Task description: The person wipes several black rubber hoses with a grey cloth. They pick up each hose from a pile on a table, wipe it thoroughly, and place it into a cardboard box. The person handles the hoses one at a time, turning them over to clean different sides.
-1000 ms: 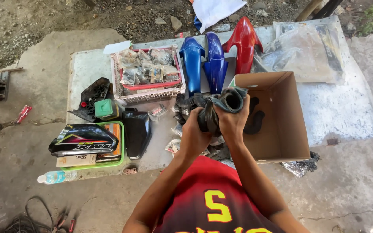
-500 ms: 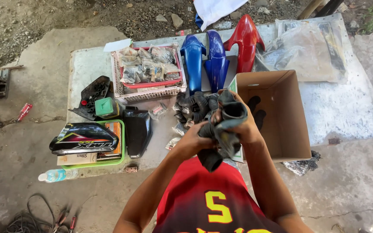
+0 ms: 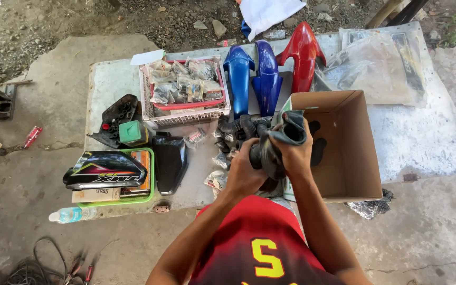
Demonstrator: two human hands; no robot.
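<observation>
Both my hands grip a dark rubber hose-like part (image 3: 283,138) with a wide round mouth, held above the ground sheet at the left wall of an open cardboard box (image 3: 350,146). My left hand (image 3: 244,171) clasps its lower end; my right hand (image 3: 295,154) wraps its upper bend. More black rubber tubes (image 3: 241,126) lie just beyond my hands. My arms and a red and black jersey fill the bottom of the view.
Two blue fairings (image 3: 252,79) and a red one (image 3: 302,53) lie at the back. A basket of bagged small parts (image 3: 183,89), a green tray (image 3: 149,179) under a black fairing (image 3: 106,169), a black cover (image 3: 170,161), a green box (image 3: 132,132) and clear plastic bags (image 3: 381,66) surround them. A bottle (image 3: 72,214) lies on the concrete.
Both hands drew the rubber part toward my chest and down, then lifted it back up beside the box; my grip on it shifted.
</observation>
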